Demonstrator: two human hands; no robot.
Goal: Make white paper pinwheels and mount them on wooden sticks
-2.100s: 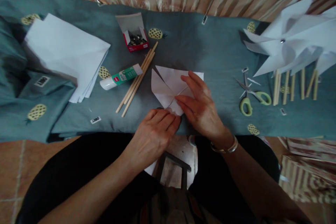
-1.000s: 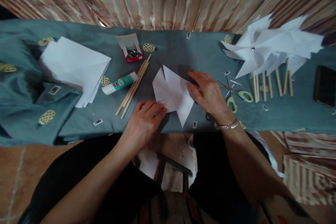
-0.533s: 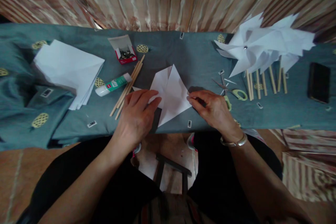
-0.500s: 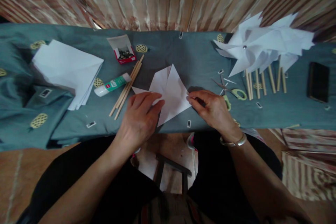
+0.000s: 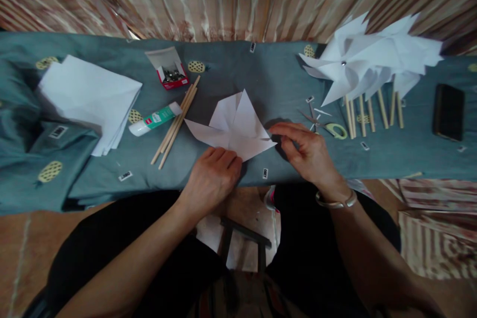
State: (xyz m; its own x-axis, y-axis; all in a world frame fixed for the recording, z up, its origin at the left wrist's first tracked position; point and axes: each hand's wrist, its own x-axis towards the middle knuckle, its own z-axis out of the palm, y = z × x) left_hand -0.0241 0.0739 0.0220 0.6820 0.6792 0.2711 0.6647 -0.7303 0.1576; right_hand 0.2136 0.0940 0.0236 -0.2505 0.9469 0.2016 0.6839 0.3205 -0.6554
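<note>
A white paper pinwheel [image 5: 233, 131], cut and partly folded, lies on the cloth in front of me. My left hand [image 5: 216, 174] has its fingers curled over the lower edge, gripping the paper there; its thumb is hidden. At the right tip is my right hand [image 5: 307, 151], its index finger by the paper's edge and its thumb held apart, with nothing visible between them. Scissors [image 5: 335, 130] with green handles lie just beyond that hand, partly covered by it. Left of the paper are several wooden sticks [image 5: 177, 124] and a glue stick [image 5: 156, 119].
A stack of white paper [image 5: 91, 94] lies at the left. Behind the sticks stands an open red box [image 5: 173, 77] of small metal pieces. Several finished pinwheels [image 5: 376, 59] on sticks lie back right, near a black phone [image 5: 449, 112]. A striped curtain [image 5: 231, 0] hangs behind.
My left hand has shifted down and right to the paper's lower edge, where a corner is now folded up. My right hand's fingers have parted and moved slightly off the paper.
</note>
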